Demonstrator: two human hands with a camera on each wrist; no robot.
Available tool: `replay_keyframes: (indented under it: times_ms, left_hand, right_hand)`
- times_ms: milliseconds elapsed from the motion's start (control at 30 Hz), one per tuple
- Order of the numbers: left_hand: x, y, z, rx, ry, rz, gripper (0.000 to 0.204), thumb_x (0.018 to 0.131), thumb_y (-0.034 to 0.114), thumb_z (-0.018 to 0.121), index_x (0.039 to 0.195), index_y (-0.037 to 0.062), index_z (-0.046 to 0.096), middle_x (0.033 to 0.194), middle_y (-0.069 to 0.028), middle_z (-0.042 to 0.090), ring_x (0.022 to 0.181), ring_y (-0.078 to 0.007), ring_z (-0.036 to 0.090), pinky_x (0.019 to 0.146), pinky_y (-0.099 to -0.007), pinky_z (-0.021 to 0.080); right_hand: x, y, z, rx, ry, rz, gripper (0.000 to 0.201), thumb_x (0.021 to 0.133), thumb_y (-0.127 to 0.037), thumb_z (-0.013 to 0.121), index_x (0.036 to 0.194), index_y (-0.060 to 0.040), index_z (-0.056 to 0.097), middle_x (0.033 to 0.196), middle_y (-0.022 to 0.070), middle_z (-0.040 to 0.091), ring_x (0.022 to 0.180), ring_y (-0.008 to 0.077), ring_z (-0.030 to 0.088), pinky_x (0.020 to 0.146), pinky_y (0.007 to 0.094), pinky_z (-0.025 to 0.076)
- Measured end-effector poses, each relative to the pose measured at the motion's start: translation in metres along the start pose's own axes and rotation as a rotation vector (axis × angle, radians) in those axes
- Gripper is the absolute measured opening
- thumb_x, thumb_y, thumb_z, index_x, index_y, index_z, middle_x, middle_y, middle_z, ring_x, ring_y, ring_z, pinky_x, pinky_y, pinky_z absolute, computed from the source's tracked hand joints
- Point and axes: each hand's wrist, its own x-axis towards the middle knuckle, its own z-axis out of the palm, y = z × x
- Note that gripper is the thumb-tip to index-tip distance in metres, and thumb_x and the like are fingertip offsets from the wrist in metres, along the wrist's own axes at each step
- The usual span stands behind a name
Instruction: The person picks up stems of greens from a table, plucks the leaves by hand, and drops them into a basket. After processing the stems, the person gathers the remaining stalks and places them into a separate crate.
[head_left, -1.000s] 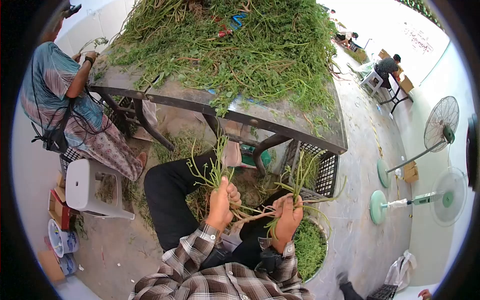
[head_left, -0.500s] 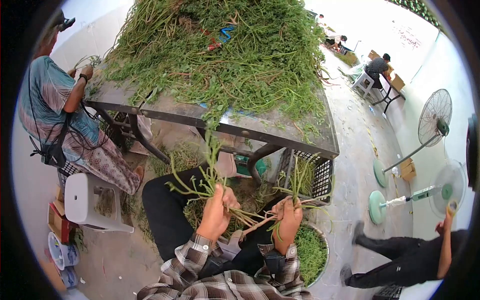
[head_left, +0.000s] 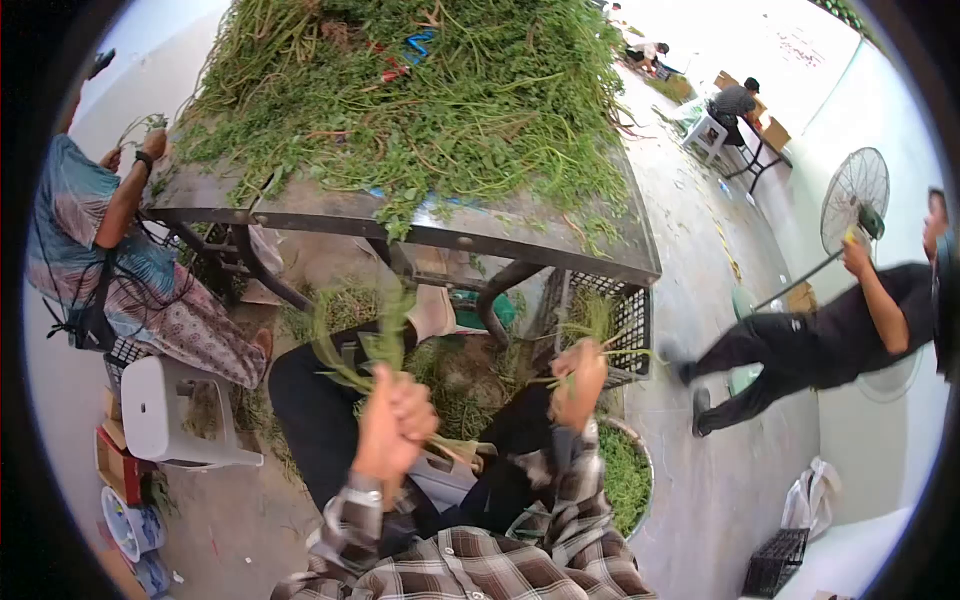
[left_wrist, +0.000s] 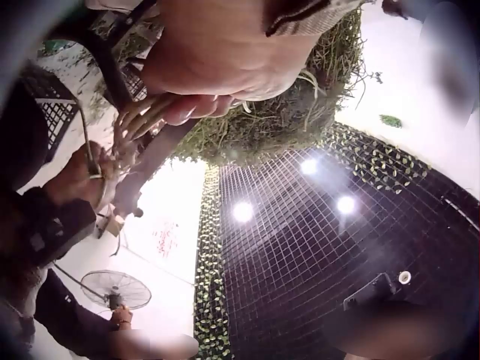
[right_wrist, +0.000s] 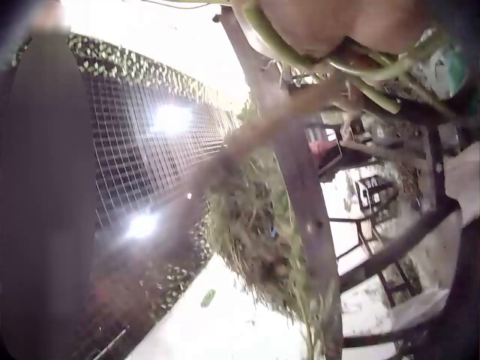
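Note:
My left hand [head_left: 395, 425] grips a bunch of green stems [head_left: 375, 345] above my lap; the leafy tops blur in the head view, and pale stem ends come out below the fist. To its right, my right hand [head_left: 578, 385] pinches a smaller bunch [head_left: 595, 325] with thin stems sticking out sideways. The two hands are apart. In the left wrist view, the left fingers curl round several stems [left_wrist: 146, 116]. Green stems [right_wrist: 375, 71] cross under the right hand [right_wrist: 345, 26] in the right wrist view.
A table [head_left: 500, 235] heaped with greens [head_left: 420, 110] stands in front. A tub of cut greens [head_left: 622, 480] is beside my right leg, a black crate [head_left: 632, 330] under the table's right end. A white stool [head_left: 175, 410] and a standing person are left; another person [head_left: 830, 330] is right.
My left hand has moved left and down with its bunch, away from the right hand; the long stem between them no longer shows. The person in black on the right has come further forward.

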Motion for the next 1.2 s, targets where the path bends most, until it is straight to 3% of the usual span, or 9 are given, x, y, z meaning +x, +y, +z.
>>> replay_keyframes:
  times_ms: [100,233,467,567,633,667,767,1067,1200]
  left_hand:
    - [-0.012,0.027,-0.002,0.071,0.058,0.188,0.044,0.095,0.047,0.030,0.065,0.0147,0.031,0.054,0.0060,0.026,0.040,-0.0061,0.018,0.038,-0.0220,0.020]
    - [-0.002,0.008,-0.001,0.243,0.113,0.183,0.041,0.095,0.043,0.038,0.066,0.0134,0.033,0.055,0.0048,0.026,0.042,-0.0055,0.021,0.039,-0.0216,0.021]
    - [0.012,-0.020,0.001,0.525,0.100,0.126,0.026,0.089,0.028,0.057,0.090,0.0028,0.053,0.061,0.0060,0.035,0.050,-0.0046,0.031,0.047,-0.0219,0.029]
    - [0.014,-0.028,-0.006,0.654,0.102,0.095,0.027,0.086,0.026,0.061,0.095,0.0023,0.053,0.067,0.0049,0.040,0.055,-0.0057,0.036,0.051,-0.0221,0.032]
    - [0.015,-0.034,-0.009,0.757,0.109,0.069,0.029,0.084,0.026,0.064,0.098,0.0022,0.054,0.071,0.0042,0.044,0.059,-0.0064,0.041,0.054,-0.0220,0.035]
    - [0.017,-0.039,-0.013,0.813,0.054,0.130,0.033,0.082,0.026,0.066,0.101,0.0018,0.055,0.078,0.0018,0.050,0.068,-0.0075,0.046,0.061,-0.0234,0.039]
    - [0.017,-0.035,-0.019,0.803,0.010,0.122,0.043,0.077,0.028,0.071,0.107,0.0009,0.056,0.096,-0.0031,0.057,0.089,-0.0112,0.052,0.079,-0.0279,0.042]
    - [0.022,-0.036,-0.036,0.557,0.240,0.093,0.024,0.085,0.021,0.063,0.103,0.0048,0.057,0.088,-0.0017,0.062,0.075,-0.0104,0.059,0.062,-0.0244,0.047]
    - [0.025,-0.038,-0.033,0.487,0.274,0.147,0.017,0.086,0.019,0.061,0.097,0.0052,0.059,0.085,-0.0012,0.062,0.073,-0.0098,0.059,0.059,-0.0240,0.047]
  right_hand:
    - [0.041,-0.013,-0.039,0.193,-0.026,-0.001,0.016,0.091,-0.019,0.048,0.081,-0.0060,0.045,0.056,0.0010,0.042,0.044,0.0130,0.044,0.041,0.0265,0.038]
    - [0.014,-0.026,-0.003,-0.207,-0.023,-0.046,0.013,0.090,-0.019,0.050,0.090,-0.0056,0.048,0.060,-0.0017,0.042,0.050,0.0081,0.042,0.044,0.0228,0.036]
    - [-0.050,-0.003,0.024,-0.445,-0.540,0.017,0.020,0.093,-0.020,0.047,0.103,-0.0027,0.048,0.064,0.0003,0.049,0.054,0.0058,0.046,0.051,0.0226,0.040]
    - [-0.069,0.005,0.033,-0.460,-0.722,0.112,0.021,0.091,-0.016,0.048,0.107,-0.0027,0.048,0.066,0.0080,0.056,0.058,0.0165,0.056,0.054,0.0287,0.044]
    - [-0.079,0.015,0.038,-0.750,-0.823,-0.198,0.027,0.087,-0.011,0.049,0.113,-0.0031,0.045,0.075,0.0185,0.060,0.069,0.0338,0.061,0.059,0.0362,0.046]
    - [-0.087,0.010,0.041,-0.612,-0.899,-0.331,0.038,0.082,-0.007,0.049,0.119,-0.0043,0.041,0.083,0.0240,0.060,0.079,0.0436,0.058,0.064,0.0432,0.047]
    - [-0.092,0.020,0.042,-0.778,-0.957,-0.272,0.041,0.082,-0.007,0.049,0.121,-0.0056,0.039,0.085,0.0246,0.060,0.079,0.0441,0.057,0.065,0.0446,0.047]
    - [-0.095,0.020,0.045,-0.861,-1.122,-0.182,0.055,0.086,-0.018,0.050,0.131,0.0021,0.026,0.097,0.0315,0.056,0.090,0.0446,0.056,0.077,0.0427,0.045]
    - [-0.101,0.034,0.038,-0.647,-1.004,-0.187,0.064,0.082,-0.017,0.057,0.133,0.0039,0.026,0.107,0.0270,0.055,0.100,0.0351,0.056,0.084,0.0382,0.043]
